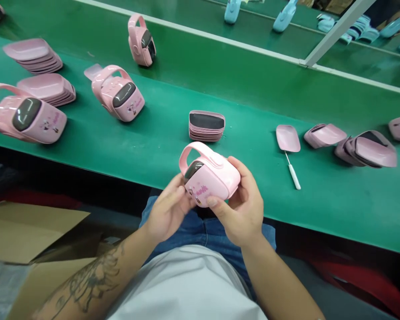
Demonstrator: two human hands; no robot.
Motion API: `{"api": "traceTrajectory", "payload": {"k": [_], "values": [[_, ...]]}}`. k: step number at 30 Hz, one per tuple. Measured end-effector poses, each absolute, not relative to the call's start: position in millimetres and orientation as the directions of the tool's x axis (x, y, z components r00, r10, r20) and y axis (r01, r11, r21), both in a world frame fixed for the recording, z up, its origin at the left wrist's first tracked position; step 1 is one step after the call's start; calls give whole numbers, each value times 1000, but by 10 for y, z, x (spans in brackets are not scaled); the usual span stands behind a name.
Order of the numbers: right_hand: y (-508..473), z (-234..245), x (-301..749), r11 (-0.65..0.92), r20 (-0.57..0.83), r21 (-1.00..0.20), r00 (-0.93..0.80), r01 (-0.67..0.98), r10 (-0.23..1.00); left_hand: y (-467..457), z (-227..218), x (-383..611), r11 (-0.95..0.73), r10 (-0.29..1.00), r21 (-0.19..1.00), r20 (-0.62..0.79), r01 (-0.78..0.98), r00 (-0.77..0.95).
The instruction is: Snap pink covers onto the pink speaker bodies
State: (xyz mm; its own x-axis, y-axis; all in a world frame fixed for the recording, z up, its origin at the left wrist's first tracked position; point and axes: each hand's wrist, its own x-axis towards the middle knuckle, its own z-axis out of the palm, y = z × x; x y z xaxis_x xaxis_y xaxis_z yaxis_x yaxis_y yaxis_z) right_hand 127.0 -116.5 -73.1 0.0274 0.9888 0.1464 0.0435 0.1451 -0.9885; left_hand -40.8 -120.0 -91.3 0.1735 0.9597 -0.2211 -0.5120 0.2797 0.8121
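Observation:
My right hand [242, 209] grips a pink plastic case with a carry handle [216, 178] by its right end, thumb on the printed front and fingers around the back. The case has a dark glossy window and is tilted just above the table's near edge. My left hand [168, 209] is at its left end with fingers loosely extended; the fingertips are partly behind the case, and whether they touch it I cannot tell. Just beyond the case stands a stack of pink curved panels [206, 126] with a black top. A white-handled screwdriver [294, 176] lies to the right, its tip near a single pink panel [288, 138].
More pink handled cases [128, 95] stand left and at the back, near stacked pink panels [46, 86]. Other panel piles [366, 149] are on the right. A rail [220, 38] runs behind the green table [320, 209]; blue parts [285, 17] lie beyond. An open cardboard box [30, 226] is lower left.

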Motion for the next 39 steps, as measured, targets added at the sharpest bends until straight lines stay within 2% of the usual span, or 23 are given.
{"api": "traceTrajectory", "payload": {"k": [1,2,3,4,5,6,8,10,13,17,21,24,27,30,33,39], "values": [[-1151,-736,1296,175,176,-983,4,61,984,-1143,-892,-443,97,995,923,-103,-373,4],[-1133,-747,1323,210,209,-974,-25,87,978,-1068,-860,-482,-117,982,979,90,-165,-164],[-1112,-765,1350,246,240,-962,-60,120,969,-976,-818,-521,-313,908,946,324,85,-266],[-1086,-789,1375,278,264,-948,-104,154,959,-876,-767,-554,-456,806,835,534,309,-254],[-1059,-816,1396,305,280,-934,-151,185,948,-774,-715,-577,-553,729,699,669,452,-143],[-1031,-843,1412,325,284,-923,-203,207,937,-677,-666,-585,-635,691,583,722,507,34],[-981,-875,1434,352,283,-913,-297,208,912,-529,-597,-554,-771,609,418,704,480,365],[-948,-856,1449,367,276,-906,-364,209,889,-462,-576,-482,-814,562,362,690,455,456],[-930,-750,1483,387,244,-856,-392,342,887,-493,-576,-391,-779,604,412,697,473,387],[-900,-655,1528,367,198,-795,-365,483,910,-580,-526,-376,-767,637,464,633,443,440],[-850,-720,1513,365,222,-826,-346,430,911,-593,-491,-349,-738,660,369,566,565,493],[-832,-812,1473,359,255,-872,-318,333,913,-590,-513,-313,-742,647,325,572,586,503],[-834,-883,1447,395,316,-875,-290,278,903,-620,-541,-288,-742,654,370,582,559,483],[-843,-918,1440,408,328,-862,-282,301,902,-669,-560,-256,-694,718,481,518,536,465],[-843,-926,1436,377,319,-865,-216,331,923,-679,-588,-212,-672,740,517,483,529,468],[-788,-894,1417,467,410,-829,-234,308,882,-640,-695,-176,-745,632,395,675,538,379]]}}
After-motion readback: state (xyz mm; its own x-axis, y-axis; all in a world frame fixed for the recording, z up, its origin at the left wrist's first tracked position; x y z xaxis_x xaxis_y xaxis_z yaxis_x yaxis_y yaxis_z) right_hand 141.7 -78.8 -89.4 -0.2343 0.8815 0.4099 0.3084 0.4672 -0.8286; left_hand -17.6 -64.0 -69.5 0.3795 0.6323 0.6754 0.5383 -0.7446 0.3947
